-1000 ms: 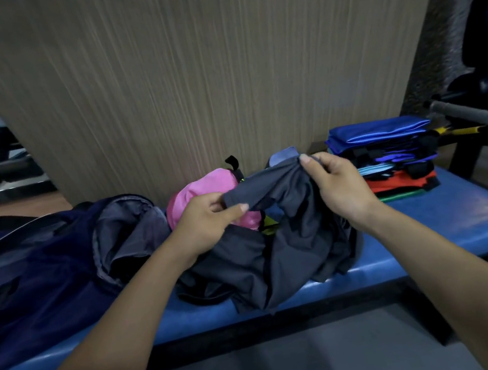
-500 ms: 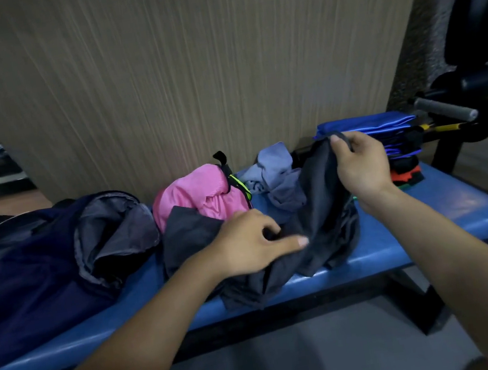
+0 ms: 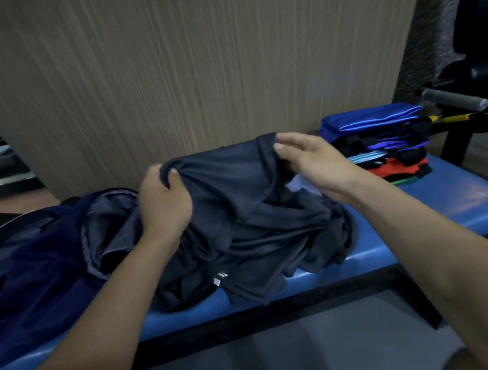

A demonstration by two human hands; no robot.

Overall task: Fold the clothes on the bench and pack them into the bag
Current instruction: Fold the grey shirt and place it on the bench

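Wood-grain wall panel (image 3: pixel 185 66) behind blue bench (image 3: pixel 462 201); navy bag (image 3: pixel 25 267) at 9 o'clock, folded stack (image 3: pixel 380 144) at 2 o'clock; centre, dark garment (image 3: pixel 241 217) bunched, left hand (image 3: pixel 164 204) and right hand (image 3: pixel 312 161) each pinching its upper edge

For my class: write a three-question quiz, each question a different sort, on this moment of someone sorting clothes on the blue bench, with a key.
1. True or false: both the left hand and the right hand grip the dark grey fabric garment.
2. Multiple choice: the neat stack of folded clothes lies (A) inside the bag, (B) on the floor, (C) at the right end of the blue padded bench.
3. Fill in: the open navy fabric bag lies on the person's ____ side of the garment.

Key
1. True: the left grips a bunch of cloth, the right pinches its upper edge.
2. C.
3. Left.
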